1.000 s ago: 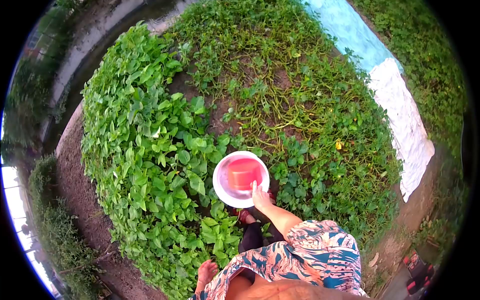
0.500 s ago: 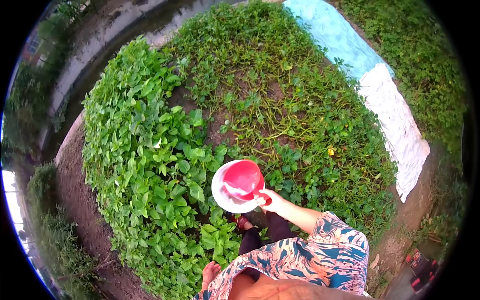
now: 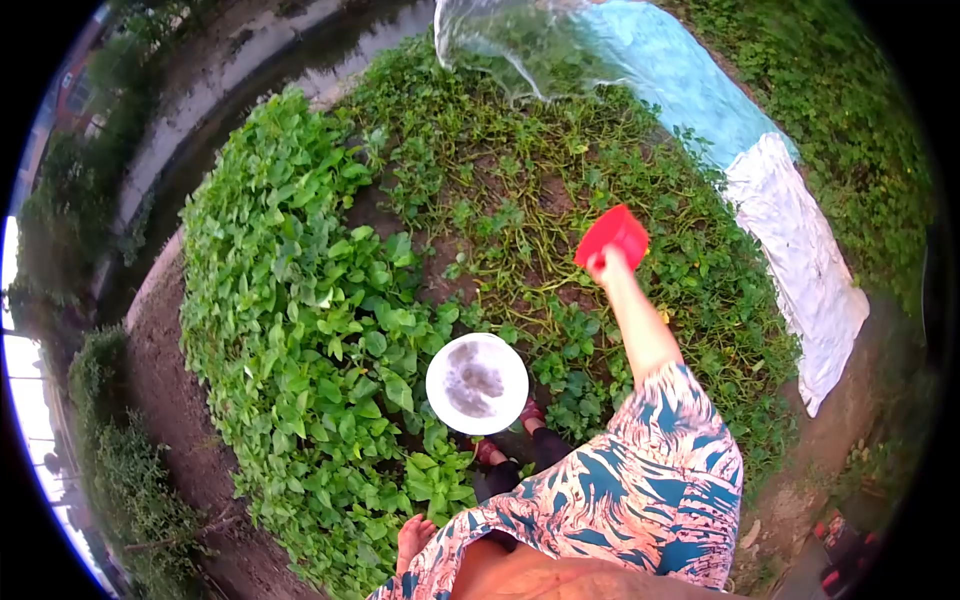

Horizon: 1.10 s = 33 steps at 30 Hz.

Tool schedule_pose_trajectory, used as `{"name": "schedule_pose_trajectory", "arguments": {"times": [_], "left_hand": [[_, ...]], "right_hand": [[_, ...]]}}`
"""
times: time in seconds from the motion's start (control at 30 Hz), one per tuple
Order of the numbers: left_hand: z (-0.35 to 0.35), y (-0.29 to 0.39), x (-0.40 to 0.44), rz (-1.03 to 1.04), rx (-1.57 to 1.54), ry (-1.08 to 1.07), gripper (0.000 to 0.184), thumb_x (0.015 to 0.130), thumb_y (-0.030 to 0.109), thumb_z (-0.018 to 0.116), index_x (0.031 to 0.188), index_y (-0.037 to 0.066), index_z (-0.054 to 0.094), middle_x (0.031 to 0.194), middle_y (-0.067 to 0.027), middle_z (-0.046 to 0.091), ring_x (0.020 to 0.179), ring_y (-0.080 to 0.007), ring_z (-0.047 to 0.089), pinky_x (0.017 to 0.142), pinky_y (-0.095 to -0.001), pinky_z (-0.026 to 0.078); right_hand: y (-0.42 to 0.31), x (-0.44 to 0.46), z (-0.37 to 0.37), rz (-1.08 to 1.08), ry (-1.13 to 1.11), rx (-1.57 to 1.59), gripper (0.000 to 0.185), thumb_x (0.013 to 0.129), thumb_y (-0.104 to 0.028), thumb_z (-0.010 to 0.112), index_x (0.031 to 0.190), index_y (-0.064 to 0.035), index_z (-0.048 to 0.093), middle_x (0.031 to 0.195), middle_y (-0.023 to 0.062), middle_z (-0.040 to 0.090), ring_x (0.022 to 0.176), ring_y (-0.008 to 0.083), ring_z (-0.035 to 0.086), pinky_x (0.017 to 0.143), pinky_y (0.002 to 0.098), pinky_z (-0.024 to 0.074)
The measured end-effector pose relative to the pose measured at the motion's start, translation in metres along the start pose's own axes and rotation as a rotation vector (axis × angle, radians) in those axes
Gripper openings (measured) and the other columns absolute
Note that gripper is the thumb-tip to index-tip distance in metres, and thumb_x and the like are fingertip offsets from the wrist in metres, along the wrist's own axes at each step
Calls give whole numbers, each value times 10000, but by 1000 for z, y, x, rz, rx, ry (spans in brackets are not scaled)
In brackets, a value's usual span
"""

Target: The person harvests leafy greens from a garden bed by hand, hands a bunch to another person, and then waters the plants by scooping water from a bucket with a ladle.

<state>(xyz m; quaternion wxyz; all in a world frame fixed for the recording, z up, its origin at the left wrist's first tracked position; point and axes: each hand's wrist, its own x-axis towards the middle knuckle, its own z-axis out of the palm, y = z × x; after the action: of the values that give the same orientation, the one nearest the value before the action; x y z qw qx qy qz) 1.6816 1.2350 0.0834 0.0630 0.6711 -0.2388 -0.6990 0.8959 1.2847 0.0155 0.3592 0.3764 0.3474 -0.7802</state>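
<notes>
A red scoop (image 3: 618,236) is held by its handle in my right hand (image 3: 606,266), with my arm stretched out over the vines. Beyond it, a sheet of clear water (image 3: 530,50) hangs in the air at the top of the view. The white basin (image 3: 478,384) stands among the plants in front of my feet, with grey, murky contents. Low at the left, my left hand (image 3: 414,534) hangs beside my body near the leaves, its fingers partly curled and nothing visible in them.
Dense leafy plants (image 3: 290,290) grow on the left and thinner vines (image 3: 540,190) on the right. A blue sheet (image 3: 690,80) and a white sheet (image 3: 795,260) border the right side. Bare soil (image 3: 165,400) lies at far left, with a channel (image 3: 200,120) beyond.
My right hand has lifted the red scoop out of the basin and swung it forward and right. Water now flies at the top. My left hand has stayed low.
</notes>
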Motion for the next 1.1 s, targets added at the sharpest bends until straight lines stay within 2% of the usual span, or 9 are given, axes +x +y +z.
{"name": "schedule_pose_trajectory", "arguments": {"times": [0.13, 0.3, 0.4, 0.5, 0.63, 0.7, 0.83, 0.97, 1.1], "left_hand": [[-48, -54, 37, -80, -37, -16, 345, 903, 164, 533, 1190, -27, 510, 989, -201, 634, 869, -322, 649, 787, -418, 546], [-38, -21, 19, -122, -25, -134, 334, 910, 182, 526, 1206, 28, 508, 1022, -170, 633, 896, -297, 641, 785, -426, 539], [-30, -5, 4, -123, 115, -37, 322, 923, 212, 511, 1227, 106, 497, 1052, -127, 631, 926, -264, 629, 765, -438, 532], [-48, -9, 4, -135, 90, -5, 323, 925, 217, 511, 1226, 100, 500, 1058, -130, 628, 924, -269, 628, 779, -450, 524], [-71, -24, 1, -148, 162, 41, 328, 933, 212, 492, 1236, 86, 490, 1065, -137, 624, 931, -270, 625, 801, -426, 510], [-85, -38, 4, -151, 203, 52, 343, 931, 206, 491, 1236, 50, 481, 1057, -149, 621, 941, -274, 621, 810, -414, 507], [-119, -78, 17, -168, 68, 32, 360, 924, 196, 496, 1228, 5, 475, 1054, -172, 612, 948, -279, 618, 832, -402, 510], [-123, -88, 21, -167, -19, 31, 365, 915, 179, 518, 1226, -6, 478, 1041, -202, 611, 942, -293, 625, 836, -401, 522], [-98, -68, 23, -127, 35, 54, 341, 920, 189, 513, 1199, -6, 493, 1061, -211, 610, 941, -299, 629, 834, -403, 529]], "right_hand": [[121, -92, -116, 136, -90, -472, 108, 838, -107, 518, 743, -92, 467, 565, 29, 465, 425, 122, 454, 360, 248, 369], [224, -164, -154, 354, -284, -825, 205, 873, -143, 488, 1063, -64, 479, 667, 59, 509, 419, 137, 483, 352, 294, 432], [274, -159, -160, 230, -382, -1364, 489, 881, -134, 520, 1320, -44, 326, 723, 65, 515, 449, 134, 515, 362, 293, 433], [333, -118, -184, -255, -418, -1979, 572, 894, -121, 424, 1408, -16, 197, 1028, 294, 568, 801, 399, 636, 684, 462, 525], [355, -98, -189, -443, -345, -2177, 534, 936, -119, 318, 1426, -18, 131, 1257, 371, 385, 956, 460, 582, 819, 484, 484], [369, -80, -195, -376, -235, -2235, 539, 938, -113, 306, 1436, -34, 117, 1222, 353, 430, 962, 461, 577, 813, 484, 485], [407, -58, -217, -199, -20, -2002, 364, 951, -217, 326, 1247, -13, 377, 895, 256, 588, 818, 371, 637, 665, 455, 516], [401, -51, -254, 448, -244, -709, 143, 905, -202, 487, 927, -63, 510, 704, 108, 574, 567, 235, 568, 458, 366, 440], [338, -127, -218, 771, -118, -64, 135, 876, -137, 562, 881, -40, 469, 697, 67, 484, 515, 136, 421, 440, 238, 349]]}}
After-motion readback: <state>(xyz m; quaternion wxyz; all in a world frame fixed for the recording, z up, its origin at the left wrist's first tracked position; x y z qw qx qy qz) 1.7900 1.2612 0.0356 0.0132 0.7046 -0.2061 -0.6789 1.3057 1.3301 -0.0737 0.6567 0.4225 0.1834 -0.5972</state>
